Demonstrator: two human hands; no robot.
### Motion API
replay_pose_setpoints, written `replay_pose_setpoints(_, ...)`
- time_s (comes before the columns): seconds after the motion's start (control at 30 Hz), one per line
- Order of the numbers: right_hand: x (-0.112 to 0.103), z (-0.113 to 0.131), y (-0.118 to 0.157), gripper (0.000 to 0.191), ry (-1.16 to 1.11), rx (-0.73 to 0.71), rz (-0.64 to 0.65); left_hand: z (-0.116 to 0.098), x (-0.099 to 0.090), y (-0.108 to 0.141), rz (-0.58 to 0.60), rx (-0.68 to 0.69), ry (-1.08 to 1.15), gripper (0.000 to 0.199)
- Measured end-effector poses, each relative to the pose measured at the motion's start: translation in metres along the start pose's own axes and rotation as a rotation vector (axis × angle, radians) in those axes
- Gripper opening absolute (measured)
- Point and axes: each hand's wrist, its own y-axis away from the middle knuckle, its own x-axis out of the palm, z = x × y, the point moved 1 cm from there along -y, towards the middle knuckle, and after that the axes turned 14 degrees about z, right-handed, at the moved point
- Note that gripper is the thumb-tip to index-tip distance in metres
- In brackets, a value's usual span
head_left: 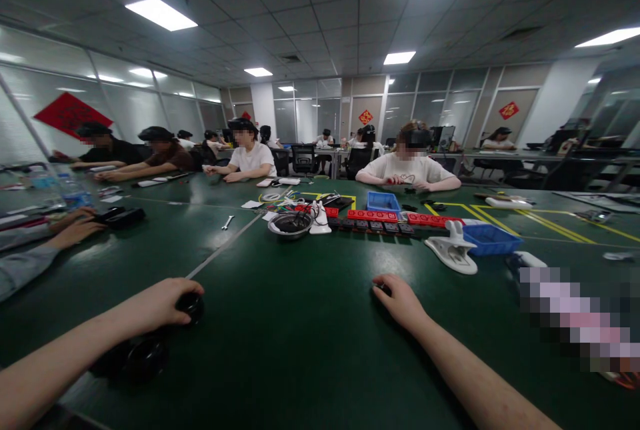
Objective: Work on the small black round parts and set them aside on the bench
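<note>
My left hand [167, 298] is curled around a glossy black rounded object [193, 310] on the left of the green table; its exact kind does not show. Below my left forearm sits another glossy black rounded piece [146, 358], partly covered by the arm. To the right, my right hand [401, 301] rests low on the table, fingers bent over a small dark object [384, 289]. Most of that object is hidden under the fingers, so I cannot name it.
Ahead stand a metal bowl [290, 235] of dark parts, red power strips [373, 215], a white clip-shaped stand [453, 249] and a blue basket [490, 243]. A wrench [227, 223] lies farther left. Another person's hands [75, 230] are at the left edge; co-workers sit opposite.
</note>
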Motion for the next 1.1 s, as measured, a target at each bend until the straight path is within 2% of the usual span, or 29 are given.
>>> replay_pose_setpoints(0.63, -0.002, 0.003, 0.001, 0.022, 0.026, 0.002, 0.029, -0.004, -0.004, 0.022, 0.103, 0.096, 0.034, 0.041)
replay_pose_setpoints(0.9, -0.001, 0.001, 0.0, 0.022, 0.017, 0.01, 0.038, 0.0, -0.009, 0.023, 0.093, 0.097, 0.105, 0.047)
replay_pose_setpoints(1.1, 0.0, 0.0, 0.0, 0.023, 0.013, -0.006, 0.041, -0.008, -0.024, 0.027, 0.028, 0.086, 0.053, 0.047)
